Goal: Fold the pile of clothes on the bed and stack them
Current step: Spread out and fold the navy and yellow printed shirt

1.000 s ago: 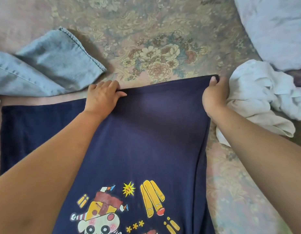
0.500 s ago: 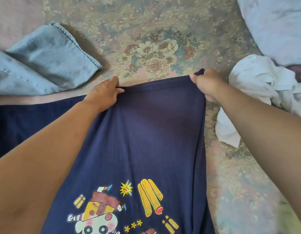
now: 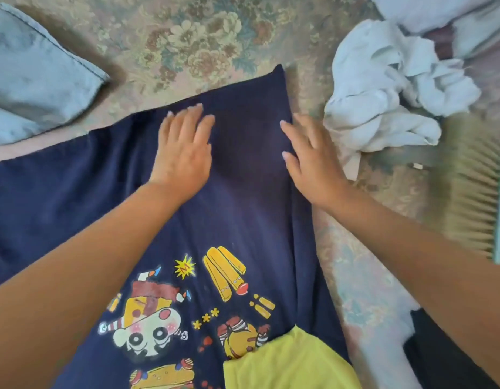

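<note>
Both my hands have let go of the navy shirt hem. My left hand and right hand press flat on it, fingers straight, white clothes just beside.

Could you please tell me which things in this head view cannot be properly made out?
- Navy printed T-shirt: lower part cut off by the bottom edge, print partly hidden by the left forearm.
- Brush, right edge: motion-blurred, handle cut off.
- Denim garment: cropped by the left edge.
- Yellow cloth: cropped, kind unclear.
</note>
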A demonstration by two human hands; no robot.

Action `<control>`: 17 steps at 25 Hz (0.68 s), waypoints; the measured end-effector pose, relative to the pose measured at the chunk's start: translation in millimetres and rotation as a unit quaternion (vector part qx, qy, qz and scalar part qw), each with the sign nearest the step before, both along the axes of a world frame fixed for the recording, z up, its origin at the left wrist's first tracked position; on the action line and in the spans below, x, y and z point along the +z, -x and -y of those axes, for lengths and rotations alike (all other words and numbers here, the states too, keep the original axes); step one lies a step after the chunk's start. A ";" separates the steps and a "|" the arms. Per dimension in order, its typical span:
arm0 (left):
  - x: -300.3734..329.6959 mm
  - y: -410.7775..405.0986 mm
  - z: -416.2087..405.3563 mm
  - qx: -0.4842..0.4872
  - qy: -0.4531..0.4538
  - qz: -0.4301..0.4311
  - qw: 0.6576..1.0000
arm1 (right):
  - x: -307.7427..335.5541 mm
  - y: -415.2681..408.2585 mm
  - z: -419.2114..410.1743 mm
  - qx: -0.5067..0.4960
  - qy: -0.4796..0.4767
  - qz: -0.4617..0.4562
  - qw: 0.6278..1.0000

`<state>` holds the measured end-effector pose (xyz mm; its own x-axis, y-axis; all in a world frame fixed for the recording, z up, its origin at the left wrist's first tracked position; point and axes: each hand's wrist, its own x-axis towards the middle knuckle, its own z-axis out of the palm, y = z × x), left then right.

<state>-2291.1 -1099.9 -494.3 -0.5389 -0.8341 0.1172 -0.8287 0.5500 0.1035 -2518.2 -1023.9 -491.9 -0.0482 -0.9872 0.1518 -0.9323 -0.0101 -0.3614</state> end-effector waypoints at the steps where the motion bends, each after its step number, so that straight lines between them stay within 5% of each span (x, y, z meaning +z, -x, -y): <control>1: -2.2 9.6 -26.2 -0.078 0.005 -0.013 0.997 | -4.4 0.3 -36.0 -0.008 0.000 0.018 1.000; 4: -3.1 35.8 -105.8 -0.188 -0.058 -0.032 0.980 | -7.4 -8.4 -145.1 -0.058 -0.044 0.041 0.997; 9: -1.9 29.6 -223.5 -0.051 -0.239 -0.154 0.957 | 5.8 -43.3 -262.3 -0.143 -0.055 0.085 0.985; 11: 7.6 14.4 -254.8 0.015 -0.355 -0.159 0.921 | 4.4 -53.0 -290.2 -0.162 -0.080 0.077 0.981; 17: 41.8 -12.3 -305.9 0.081 -0.508 0.103 0.851 | 5.5 -80.7 -365.7 -0.135 -0.191 -0.045 0.971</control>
